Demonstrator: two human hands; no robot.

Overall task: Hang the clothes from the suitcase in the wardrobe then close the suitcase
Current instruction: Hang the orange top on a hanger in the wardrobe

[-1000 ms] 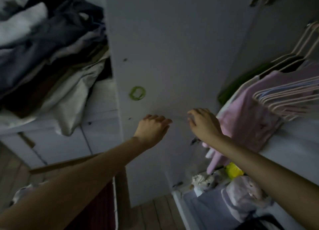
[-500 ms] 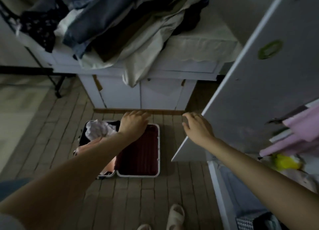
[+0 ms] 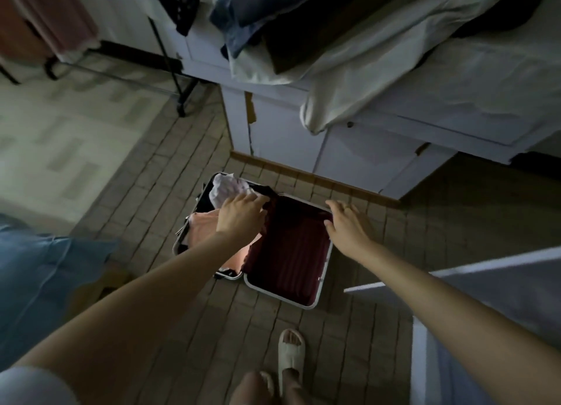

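With the view swung down from the wardrobe within the last second, both hands now reach, fingers loosely spread and holding nothing, over the open suitcase (image 3: 315,292) on the floor: left hand (image 3: 241,218) above the remaining clothes (image 3: 226,189), right hand (image 3: 349,225) at the maroon half's far corner, indicating another pickup.

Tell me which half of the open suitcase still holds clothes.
The left half, under the left hand: it holds a pale garment and a pink one. The maroon-lined right half looks bare.

Bare forearms, pale short sleeve (image 3: 27,386), cream slide sandal (image 3: 290,354)
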